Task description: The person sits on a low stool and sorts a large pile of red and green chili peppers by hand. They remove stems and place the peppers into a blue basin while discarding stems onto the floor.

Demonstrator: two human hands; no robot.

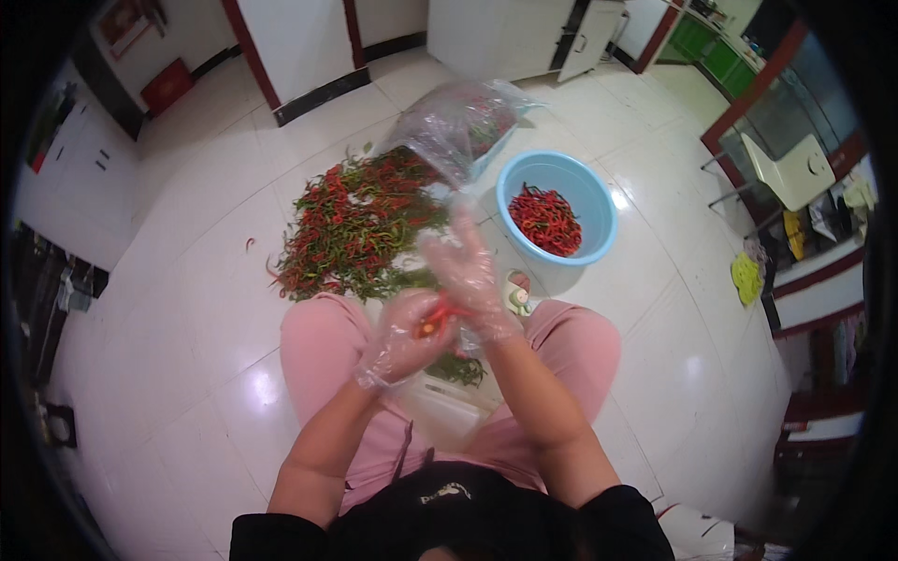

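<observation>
My left hand (412, 331), in a clear plastic glove, is closed around a few red chili peppers (436, 319) in front of my lap. Right beside it, my right hand (468, 280) wears the same kind of glove, its fingers stretched forward and apart. Motion blur softens this hand; the chilies reach its lower edge. Beyond both hands spreads a heap of red chilies with green stems (358, 224) on the floor. To the right of the heap, a light blue plastic basin (595, 203) holds red chilies (547, 221). Green stems (457, 368) lie below my hands.
A clear plastic bag (456, 119) with more chilies lies behind the heap. A slipper with a cartoon figure (518, 298) shows by my right knee. Between my legs is a white plastic object (449, 414). A pale chair (789, 168) stands at right, white cabinets (498, 38) at the back.
</observation>
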